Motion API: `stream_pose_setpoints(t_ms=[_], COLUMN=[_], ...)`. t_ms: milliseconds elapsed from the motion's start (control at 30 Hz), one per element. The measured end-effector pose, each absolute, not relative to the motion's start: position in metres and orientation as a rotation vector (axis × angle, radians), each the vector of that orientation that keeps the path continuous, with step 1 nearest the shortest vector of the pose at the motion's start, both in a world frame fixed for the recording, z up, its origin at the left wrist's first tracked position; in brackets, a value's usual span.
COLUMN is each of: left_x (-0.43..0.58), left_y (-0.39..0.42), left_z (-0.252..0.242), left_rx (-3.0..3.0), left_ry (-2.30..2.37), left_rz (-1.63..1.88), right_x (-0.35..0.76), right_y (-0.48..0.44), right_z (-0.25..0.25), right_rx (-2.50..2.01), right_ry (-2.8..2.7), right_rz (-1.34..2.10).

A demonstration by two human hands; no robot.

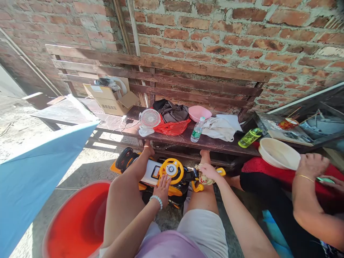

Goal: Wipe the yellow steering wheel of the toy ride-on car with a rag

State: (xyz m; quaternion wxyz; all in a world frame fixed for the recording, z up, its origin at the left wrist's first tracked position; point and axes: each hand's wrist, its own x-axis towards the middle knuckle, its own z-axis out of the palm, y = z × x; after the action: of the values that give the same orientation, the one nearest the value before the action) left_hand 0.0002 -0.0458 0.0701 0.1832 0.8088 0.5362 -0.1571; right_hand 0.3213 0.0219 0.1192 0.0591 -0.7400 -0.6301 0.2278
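Note:
A yellow and black ride-on toy vehicle [152, 172] sits between my knees, its yellow steering wheel [177, 176] turned upward. Around the lower rim of that wheel are the fingers of my left hand [161, 191]. My right hand [209, 172] is closed on a crumpled, patterned beige cloth [203, 179]. The cloth lies against the black and yellow arm [191, 175] at the toy's right end, covering part of it. My left thumb and the underside of the cloth are hidden.
Along the brick wall, a wooden bench [172, 138] bears a cardboard box [107, 98], a fan [149, 118], a water bottle [197, 129] and a green bottle [249, 138]. A red tub [77, 218] stands left. At right, another person's hand [313, 166] touches a white basin [279, 154].

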Motion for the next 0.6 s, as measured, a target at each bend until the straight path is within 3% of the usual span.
stream_pose_setpoints(t_ms=[333, 467, 600], left_x=[0.000, 0.000, -0.001], left_y=[-0.047, -0.046, -0.045], left_z=[0.064, 0.063, 0.065], left_rx=[2.262, 2.242, 2.225], left_ry=[1.512, 1.502, 1.486], left_rz=[-0.368, -0.365, -0.348], right_x=[0.286, 0.256, 0.212], right_y=[-0.027, -0.030, -0.042], right_z=[0.163, 0.147, 0.100], right_rx=[-1.461, -1.642, -2.104], right_ry=[-0.907, -0.974, -1.532], right_rz=[1.267, 0.820, 0.338])
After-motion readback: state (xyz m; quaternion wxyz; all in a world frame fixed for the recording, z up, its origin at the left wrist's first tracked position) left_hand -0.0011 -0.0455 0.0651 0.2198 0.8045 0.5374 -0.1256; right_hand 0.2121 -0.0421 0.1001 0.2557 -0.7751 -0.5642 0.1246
